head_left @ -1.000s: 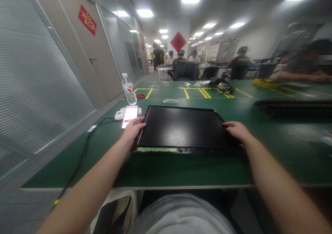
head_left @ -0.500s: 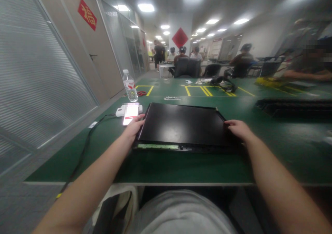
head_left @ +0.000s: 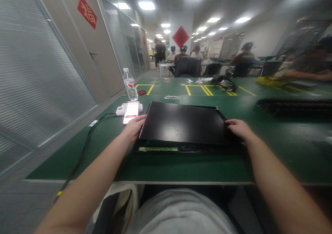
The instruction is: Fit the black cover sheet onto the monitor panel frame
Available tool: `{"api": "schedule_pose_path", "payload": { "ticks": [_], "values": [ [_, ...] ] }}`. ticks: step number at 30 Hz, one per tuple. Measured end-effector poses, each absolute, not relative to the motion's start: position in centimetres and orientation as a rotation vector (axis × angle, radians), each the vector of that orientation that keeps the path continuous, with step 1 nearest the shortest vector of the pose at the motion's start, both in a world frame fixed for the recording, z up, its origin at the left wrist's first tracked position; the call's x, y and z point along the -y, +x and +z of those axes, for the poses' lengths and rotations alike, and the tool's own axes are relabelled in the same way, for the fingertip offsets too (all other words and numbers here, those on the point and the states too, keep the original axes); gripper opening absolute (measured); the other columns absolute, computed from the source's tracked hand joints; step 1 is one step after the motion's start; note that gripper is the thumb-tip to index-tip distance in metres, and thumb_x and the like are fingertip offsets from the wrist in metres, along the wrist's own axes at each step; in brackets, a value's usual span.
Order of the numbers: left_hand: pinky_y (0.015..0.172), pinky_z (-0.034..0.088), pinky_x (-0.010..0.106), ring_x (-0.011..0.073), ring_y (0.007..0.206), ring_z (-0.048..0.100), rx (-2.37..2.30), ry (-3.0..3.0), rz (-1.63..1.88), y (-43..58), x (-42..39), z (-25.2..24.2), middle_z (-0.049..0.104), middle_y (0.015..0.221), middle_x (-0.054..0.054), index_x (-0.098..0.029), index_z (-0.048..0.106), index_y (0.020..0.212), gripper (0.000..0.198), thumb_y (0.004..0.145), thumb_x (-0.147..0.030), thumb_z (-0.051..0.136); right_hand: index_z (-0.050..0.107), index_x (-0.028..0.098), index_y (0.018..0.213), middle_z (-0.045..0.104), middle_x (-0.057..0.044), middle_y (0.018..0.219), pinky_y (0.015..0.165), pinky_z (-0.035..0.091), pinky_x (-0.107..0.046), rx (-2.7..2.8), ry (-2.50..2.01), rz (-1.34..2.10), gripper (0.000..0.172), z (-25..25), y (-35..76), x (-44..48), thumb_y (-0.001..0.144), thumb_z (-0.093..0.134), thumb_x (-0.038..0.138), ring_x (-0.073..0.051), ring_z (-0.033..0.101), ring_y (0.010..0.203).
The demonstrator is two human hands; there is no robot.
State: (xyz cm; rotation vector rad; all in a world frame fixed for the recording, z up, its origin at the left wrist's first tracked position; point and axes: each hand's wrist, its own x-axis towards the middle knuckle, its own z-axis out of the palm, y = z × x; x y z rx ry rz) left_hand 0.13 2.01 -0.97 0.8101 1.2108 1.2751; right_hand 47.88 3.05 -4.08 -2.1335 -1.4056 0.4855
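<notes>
A flat black display panel [head_left: 181, 125] lies over a black frame on the green table in front of me. Along its near side, a narrow green circuit board strip [head_left: 158, 149] shows below the panel's edge. My left hand [head_left: 135, 126] holds the panel's left side, with fingers bent around the edge. At the right side my right hand [head_left: 237, 127] pinches the dark edge between thumb and fingers; whether it grips the panel, the frame or both, I cannot tell. The undersides of both hands' grips are hidden.
Beside my left hand lie a lit phone [head_left: 131, 113] and a white power strip [head_left: 120, 110] with a black cable. A water bottle [head_left: 130, 86] and red-handled scissors [head_left: 141, 92] stand or lie behind. Dark long parts [head_left: 293, 107] lie right. People sit farther back.
The panel's near left edge has risen slightly from the frame, so the gap above the green strip looks wider. Both hands keep their places at the sides.
</notes>
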Motion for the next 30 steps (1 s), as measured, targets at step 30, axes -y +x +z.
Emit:
{"api": "schedule_pose_path", "payload": {
  "ticks": [30],
  "values": [
    [0.068,0.059,0.028,0.0198,0.073,0.074,-1.312,0.917,1.336,-0.4,-2.6,-1.6,0.080,0.080,0.008,-0.013,0.080,0.088,0.025,0.063,-0.013,0.081,0.080,0.017,0.115,0.079,-0.011,0.106,0.080,0.053,-0.029,1.433,-2.170,0.458,0.043,-3.6,47.5,-2.7,0.077,0.062,0.009,-0.023,0.072,0.089]
  ]
}}
